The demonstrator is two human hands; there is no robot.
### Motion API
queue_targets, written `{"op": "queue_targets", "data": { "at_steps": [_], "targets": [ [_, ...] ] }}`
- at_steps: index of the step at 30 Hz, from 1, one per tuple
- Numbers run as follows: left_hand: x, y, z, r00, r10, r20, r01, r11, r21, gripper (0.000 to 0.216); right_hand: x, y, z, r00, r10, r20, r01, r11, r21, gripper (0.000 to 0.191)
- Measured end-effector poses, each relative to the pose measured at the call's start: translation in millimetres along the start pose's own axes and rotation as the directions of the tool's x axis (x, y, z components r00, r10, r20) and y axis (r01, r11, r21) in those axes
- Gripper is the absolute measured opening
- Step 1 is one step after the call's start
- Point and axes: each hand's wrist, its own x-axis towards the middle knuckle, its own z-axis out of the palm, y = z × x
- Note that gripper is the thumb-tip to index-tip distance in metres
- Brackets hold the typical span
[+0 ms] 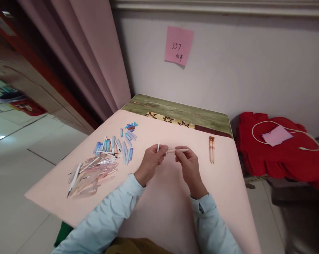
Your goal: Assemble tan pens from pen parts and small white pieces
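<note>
Sleeves (117, 211) lowest in frame, both hands mid-bench. Left hand (151, 160) grip pinched on a thin white refill (158, 146), upright. Right hand (188, 164) grip closed on a cream pen barrel (178, 150), level, tip toward the left hand. Looks like assembly: two finished pens (211, 149) lie right, well apart. Blue caps (122, 143) and clear barrels (92, 174) piled left on the bench (161, 208); most still loose.

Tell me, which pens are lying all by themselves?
The two tan pens lying side by side to the right of the right hand. All the other pen parts sit heaped together on the left.
</note>
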Motion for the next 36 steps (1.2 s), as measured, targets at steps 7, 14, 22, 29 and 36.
{"op": "queue_targets", "data": {
  "at_steps": [7, 14, 22, 29, 36],
  "targets": [
    [-16, 14, 16, 0.985, 0.156, 0.078, -0.158, 0.987, 0.026, 0.028, 0, -6, 3, 0.978, 0.191, 0.087, -0.210, 0.876, 0.434, 0.022],
    [-32, 23, 22, 0.835, 0.544, 0.080, -0.524, 0.742, 0.419, 0.008, -8, 4, 16, 0.881, 0.355, 0.314, -0.473, 0.616, 0.630, 0.019],
    [-39, 31, 24, 0.714, 0.683, 0.155, -0.657, 0.576, 0.487, 0.009, -14, -4, 23, 0.887, 0.317, 0.337, -0.462, 0.643, 0.611, 0.020],
    [-37, 29, 23, 0.756, 0.648, 0.095, -0.609, 0.641, 0.467, 0.007, -11, -6, 22, 0.877, 0.348, 0.331, -0.480, 0.606, 0.635, 0.018],
    [-39, 29, 26, 0.795, 0.606, 0.038, -0.565, 0.715, 0.412, 0.008, -8, -9, 21, 0.852, 0.426, 0.305, -0.510, 0.538, 0.672, 0.011]
  ]
}}
